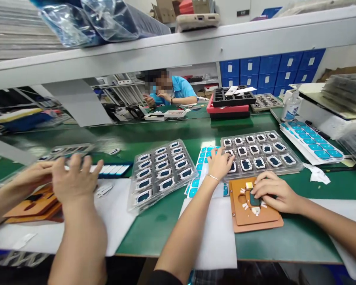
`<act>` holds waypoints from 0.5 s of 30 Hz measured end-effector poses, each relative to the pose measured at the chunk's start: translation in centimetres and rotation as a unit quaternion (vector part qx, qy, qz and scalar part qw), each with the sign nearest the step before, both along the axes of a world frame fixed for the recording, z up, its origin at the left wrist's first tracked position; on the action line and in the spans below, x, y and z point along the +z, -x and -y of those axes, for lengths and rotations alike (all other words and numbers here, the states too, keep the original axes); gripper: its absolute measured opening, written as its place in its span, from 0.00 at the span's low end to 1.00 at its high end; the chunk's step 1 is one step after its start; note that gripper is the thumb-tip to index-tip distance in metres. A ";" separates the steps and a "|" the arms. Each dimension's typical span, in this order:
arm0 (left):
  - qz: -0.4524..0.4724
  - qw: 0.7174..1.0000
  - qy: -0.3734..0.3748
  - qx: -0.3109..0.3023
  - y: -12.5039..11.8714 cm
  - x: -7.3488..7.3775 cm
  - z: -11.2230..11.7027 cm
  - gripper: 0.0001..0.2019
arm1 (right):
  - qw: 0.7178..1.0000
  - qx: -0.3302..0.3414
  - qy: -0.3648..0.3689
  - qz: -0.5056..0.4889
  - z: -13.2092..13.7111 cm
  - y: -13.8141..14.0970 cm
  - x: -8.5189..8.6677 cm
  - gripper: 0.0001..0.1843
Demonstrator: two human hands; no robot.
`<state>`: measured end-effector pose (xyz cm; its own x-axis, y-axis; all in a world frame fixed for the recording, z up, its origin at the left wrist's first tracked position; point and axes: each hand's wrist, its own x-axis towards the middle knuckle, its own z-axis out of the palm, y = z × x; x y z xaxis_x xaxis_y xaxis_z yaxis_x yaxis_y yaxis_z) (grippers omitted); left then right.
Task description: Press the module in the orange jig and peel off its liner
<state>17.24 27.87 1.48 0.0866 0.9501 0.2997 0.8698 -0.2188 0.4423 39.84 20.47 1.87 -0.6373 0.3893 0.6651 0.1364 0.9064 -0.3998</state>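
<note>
My left hand, with a thin band at the wrist, reaches to the left edge of a clear plastic tray. Its fingertips close on a white-framed dark part in that tray. My right hand bends over an orange-brown fixture plate, fingers curled onto a dark green rounded-square part. White tabs stick out around this part, and a yellowish block sits just above it. Under my left forearm lie a sheet of blue stickers and white paper.
Left, a co-worker's hands move over another orange fixture. Between us lies a second filled tray. More blue stickers and a pump bottle stand right. A shelf beam crosses above; a person sits opposite.
</note>
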 end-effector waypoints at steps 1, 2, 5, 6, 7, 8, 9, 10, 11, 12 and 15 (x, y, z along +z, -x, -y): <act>-0.002 1.000 -0.005 -0.001 0.1 -0.1 -0.2 0.11 | 1.000 0.006 0.000 0.006 -0.1 -0.1 0.0 0.15; -0.001 1.000 -0.012 -0.002 0.2 -0.1 -0.4 0.10 | 1.000 0.011 -0.002 0.014 -0.1 -0.2 -0.1 0.15; 0.014 0.999 -0.035 -0.008 0.2 -0.1 -0.9 0.04 | 0.999 0.020 -0.023 0.045 -0.2 -0.5 -0.1 0.14; 0.021 0.999 -0.043 -0.011 0.2 0.0 -0.9 0.03 | 0.998 0.020 -0.032 0.055 -0.2 -0.5 -0.1 0.13; 0.028 0.998 -0.051 -0.015 0.2 0.1 -0.7 0.03 | 0.997 0.020 -0.043 0.064 -0.1 -0.6 0.1 0.13; 0.035 0.997 -0.058 -0.018 0.1 0.3 -0.2 0.02 | 0.996 0.018 -0.057 0.072 -0.1 -0.6 0.2 0.13; 0.042 0.997 -0.065 -0.021 0.1 0.5 0.4 0.02 | 0.994 0.016 -0.073 0.081 -0.1 -0.7 0.4 0.13; 0.051 0.996 -0.073 -0.026 0.2 0.7 1.2 0.03 | 0.992 0.012 -0.088 0.091 -0.1 -0.7 0.7 0.13; 0.063 0.993 -0.087 -0.039 0.2 1.0 2.1 0.04 | 0.990 0.008 -0.100 0.102 0.0 -0.7 0.9 0.13; 0.078 0.989 -0.105 -0.062 0.3 1.2 3.2 0.05 | 0.988 0.004 -0.107 0.114 0.0 -0.8 1.1 0.14; 0.126 0.962 -0.166 -0.175 0.5 1.8 6.5 0.05 | 0.984 0.004 -0.102 0.145 0.1 -0.8 1.4 0.15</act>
<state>16.74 21.36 3.24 0.2694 0.7241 0.6349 0.5914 -0.6447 0.4843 40.68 20.40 3.24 -0.8142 0.2598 0.5192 0.2094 0.9655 -0.1548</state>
